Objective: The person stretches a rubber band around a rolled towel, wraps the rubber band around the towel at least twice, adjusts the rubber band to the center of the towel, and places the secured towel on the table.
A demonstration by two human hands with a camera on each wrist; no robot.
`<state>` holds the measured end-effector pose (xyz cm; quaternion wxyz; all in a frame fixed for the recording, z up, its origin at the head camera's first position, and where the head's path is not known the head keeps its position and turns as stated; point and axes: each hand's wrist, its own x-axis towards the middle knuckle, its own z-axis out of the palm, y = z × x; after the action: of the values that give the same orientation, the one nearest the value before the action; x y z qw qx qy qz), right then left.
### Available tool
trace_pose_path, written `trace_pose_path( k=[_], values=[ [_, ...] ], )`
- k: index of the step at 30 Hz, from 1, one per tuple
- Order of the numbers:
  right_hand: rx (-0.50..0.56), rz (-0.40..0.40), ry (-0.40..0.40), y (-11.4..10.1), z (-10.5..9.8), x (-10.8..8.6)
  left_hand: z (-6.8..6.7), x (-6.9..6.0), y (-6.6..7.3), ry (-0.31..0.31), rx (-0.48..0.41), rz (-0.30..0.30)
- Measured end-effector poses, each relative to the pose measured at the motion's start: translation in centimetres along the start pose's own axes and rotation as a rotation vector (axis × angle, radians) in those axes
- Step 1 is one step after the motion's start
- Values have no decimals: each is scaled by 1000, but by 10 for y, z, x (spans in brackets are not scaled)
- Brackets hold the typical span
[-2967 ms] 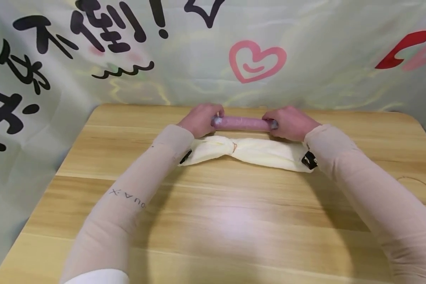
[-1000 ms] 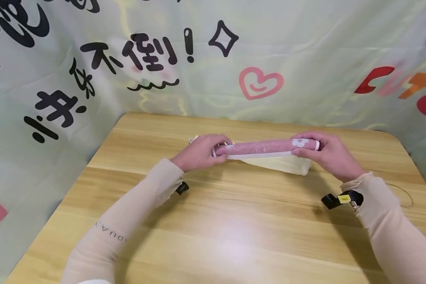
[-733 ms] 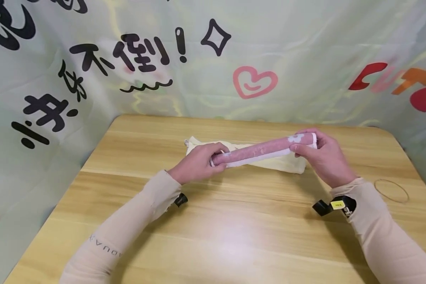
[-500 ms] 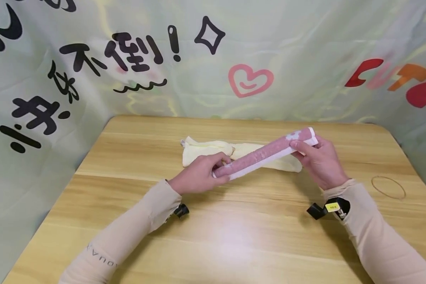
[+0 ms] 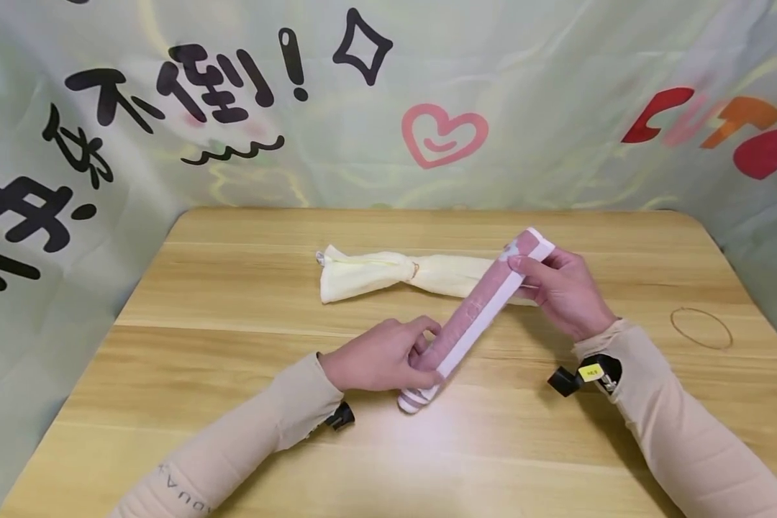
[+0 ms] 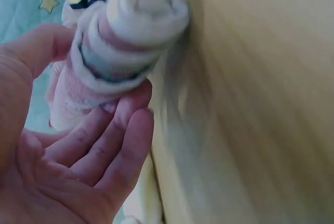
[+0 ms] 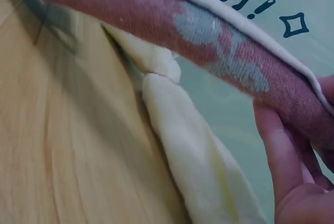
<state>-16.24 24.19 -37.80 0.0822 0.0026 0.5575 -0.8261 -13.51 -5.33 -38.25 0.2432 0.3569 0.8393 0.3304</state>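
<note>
A rolled pink towel with white edging and a pale flower pattern slants above the table, its upper end to the right. My left hand holds the lower end between thumb and fingers; in the left wrist view the spiral end of the roll juts past the fingers, its layers slightly stepped. My right hand pinches the upper end, with the thumb on the near side. Behind it lies a cream rolled cloth, cinched in the middle by a thin band; the pink towel hides part of its right half.
A loose thin elastic band lies on the wooden table at the right. A printed cloth backdrop rises behind the table's far edge. Small black wrist cameras hang under both sleeves.
Lifted from behind the cream cloth, the pink towel has come nearer and turned from level to a steep slant. My left hand has moved down and nearer; both hands still hold it.
</note>
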Motion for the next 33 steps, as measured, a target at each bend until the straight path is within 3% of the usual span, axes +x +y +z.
trace_pose_path(
  k=[7, 11, 14, 17, 24, 33],
  values=[
    [-136, 52, -27, 6, -2, 3, 7, 6, 3, -80, -13, 61],
    [-213, 75, -73, 10, -3, 5, 5, 16, 1, -18, -74, 78],
    [-249, 98, -108, 12, -2, 7, 4, 28, 0, 65, -170, 34],
    [-289, 112, -127, 14, 0, 6, 5, 41, 0, 109, -274, -31],
    [-462, 109, -138, 19, 3, 5, 19, 58, 4, 76, -509, -126],
    [-699, 108, -193, 26, 5, 3, 28, 59, -2, 59, -801, -155]
  ],
)
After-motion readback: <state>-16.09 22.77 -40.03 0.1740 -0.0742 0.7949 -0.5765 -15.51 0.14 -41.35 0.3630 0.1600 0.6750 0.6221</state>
